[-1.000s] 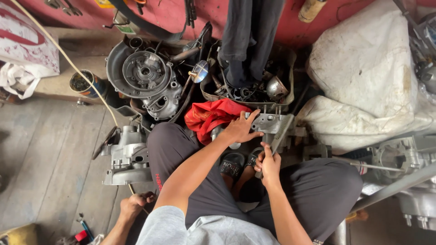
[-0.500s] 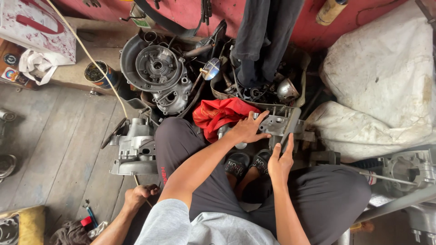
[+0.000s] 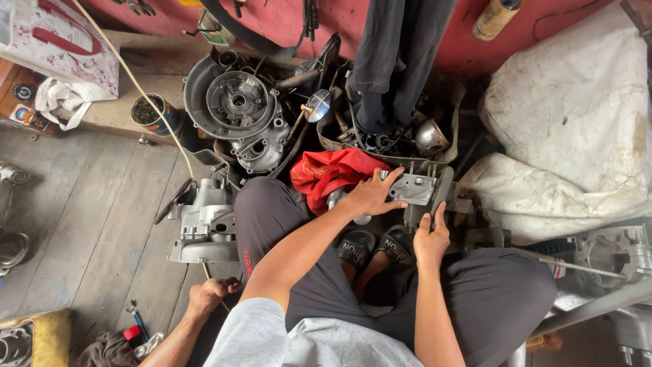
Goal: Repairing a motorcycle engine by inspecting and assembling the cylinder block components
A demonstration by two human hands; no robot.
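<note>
Risk, judged: grey metal casting (image 3: 413,187) held only at its near edge and resting among loose parts, so could tip or slip off toward the sandalled feet (image 3: 377,246) if grip eases; fingers close to the studs standing up on its top, so pinching or scraping likely if the piece shifts. Red rag (image 3: 329,173) lying just beside the casting, partly under the wrist; could snag on it. Dark tray of engine parts (image 3: 454,119) crowded right behind; small pieces easily knocked. Left hand (image 3: 370,196) grasping the casting: fingers spread over its left end, thumb beneath. Right hand (image 3: 432,238) just below and right of the casting, fingers pointing up along a dark upright bar (image 3: 441,191) and touching it; cannot tell whether closed around it or merely laid against it. Casting located between the knees, ahead of the feet, at floor level. Engine case half (image 3: 204,224) on the wooden floor (image 3: 88,224) beside the left knee, well apart from both hands. Another hand (image 3: 212,295) low at left, clenched on a thin tool.
</note>
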